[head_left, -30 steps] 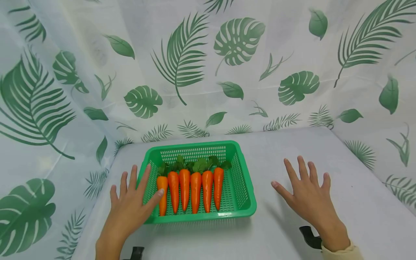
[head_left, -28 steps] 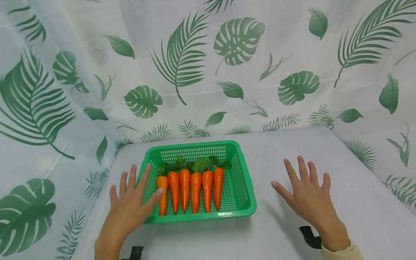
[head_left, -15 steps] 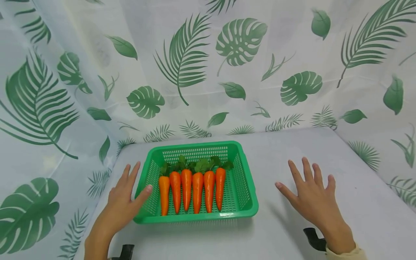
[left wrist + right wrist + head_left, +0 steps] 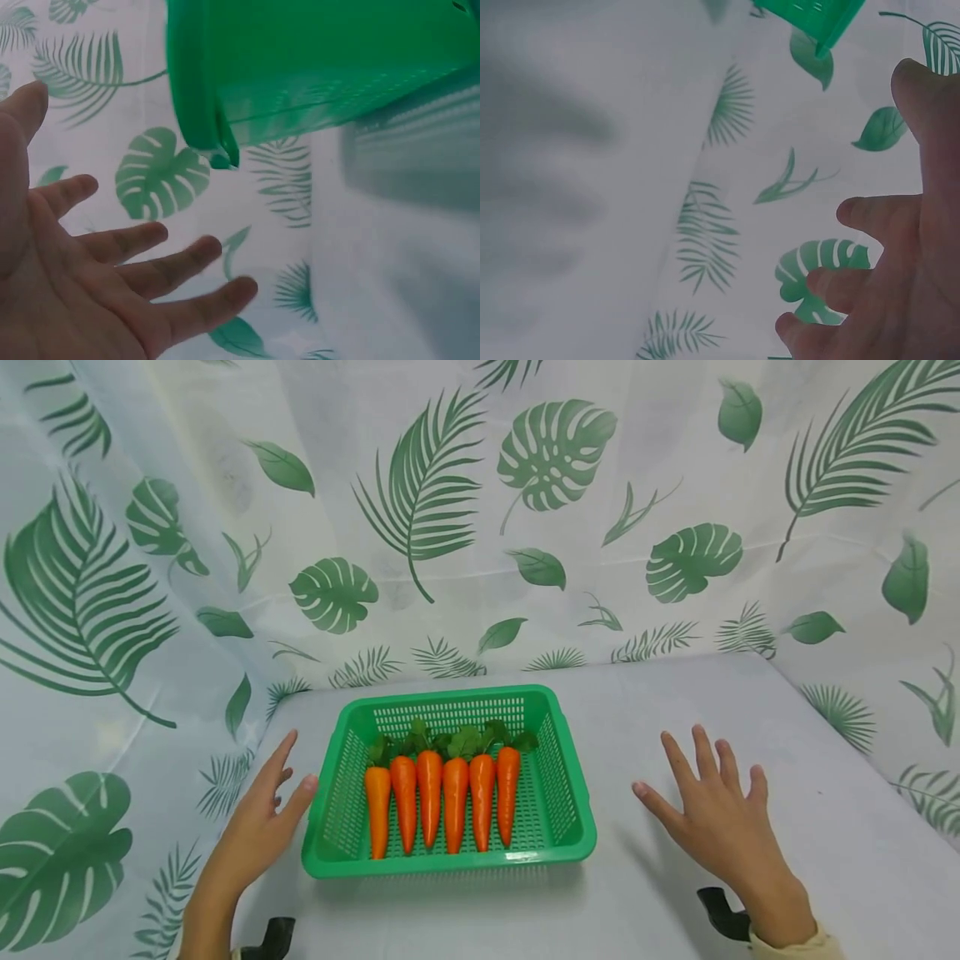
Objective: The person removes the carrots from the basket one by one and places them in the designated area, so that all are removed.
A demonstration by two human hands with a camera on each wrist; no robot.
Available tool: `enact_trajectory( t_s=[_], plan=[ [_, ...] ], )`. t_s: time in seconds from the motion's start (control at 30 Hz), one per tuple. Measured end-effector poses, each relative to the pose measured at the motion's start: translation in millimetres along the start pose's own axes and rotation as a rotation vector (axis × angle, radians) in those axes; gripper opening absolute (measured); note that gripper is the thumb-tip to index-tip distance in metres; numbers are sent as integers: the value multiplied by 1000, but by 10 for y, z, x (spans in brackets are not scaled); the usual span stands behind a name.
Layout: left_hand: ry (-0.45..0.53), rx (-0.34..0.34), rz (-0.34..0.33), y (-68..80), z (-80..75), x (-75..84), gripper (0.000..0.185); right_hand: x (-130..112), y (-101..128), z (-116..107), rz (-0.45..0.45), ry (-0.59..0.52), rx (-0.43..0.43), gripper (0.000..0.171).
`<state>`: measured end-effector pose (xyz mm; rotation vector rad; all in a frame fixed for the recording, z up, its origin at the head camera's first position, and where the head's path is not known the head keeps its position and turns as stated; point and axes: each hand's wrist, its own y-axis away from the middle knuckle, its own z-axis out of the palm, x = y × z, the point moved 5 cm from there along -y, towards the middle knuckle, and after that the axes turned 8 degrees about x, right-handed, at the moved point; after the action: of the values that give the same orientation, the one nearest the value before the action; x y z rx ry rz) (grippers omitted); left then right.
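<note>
left hand (image 4: 258, 831) fingers straight, beside green basket (image 4: 330, 860) | 6 carrots (image 4: 442, 797) inside | right hand (image 4: 716, 827) spread flat on table (image 4: 825, 827)

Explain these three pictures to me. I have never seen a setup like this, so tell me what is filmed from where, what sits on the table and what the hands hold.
No machine here: a person works with bare hands and wears three cameras. The wide picture comes from the head, looking down at a white table with leaf-print cloth behind. The other two come from the wrists, so each shows its own palm close up. On the table stands a green basket holding six carrots side by side, leaves away from the person. The left hand is beside the basket, fingers straight, holding nothing. The right hand is spread over the table, apart from the basket, also holding nothing.
</note>
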<state>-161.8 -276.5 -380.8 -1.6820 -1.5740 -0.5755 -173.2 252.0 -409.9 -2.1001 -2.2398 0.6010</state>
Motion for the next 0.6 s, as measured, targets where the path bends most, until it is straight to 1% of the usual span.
enact_trajectory(
  t_s=[0.2, 0.3, 0.37, 0.47, 0.6],
  plan=[
    [167, 7, -39, -30, 30, -217, 72, -8, 0, 10, 5, -34, -24, 93],
    [261, -13, -62, -54, 72, -350, 71, -10, -3, 16, 5, -50, -35, 93],
    [308, -35, -82, -76, 107, -437, 72, -10, -2, 21, 5, -56, -39, 93],
    [341, -74, -110, -111, 170, -537, 75, -11, 6, 29, 6, -68, -45, 93],
    [357, -105, -121, -147, 259, -636, 76, -23, 12, 39, 14, -92, -57, 92]
  ],
)
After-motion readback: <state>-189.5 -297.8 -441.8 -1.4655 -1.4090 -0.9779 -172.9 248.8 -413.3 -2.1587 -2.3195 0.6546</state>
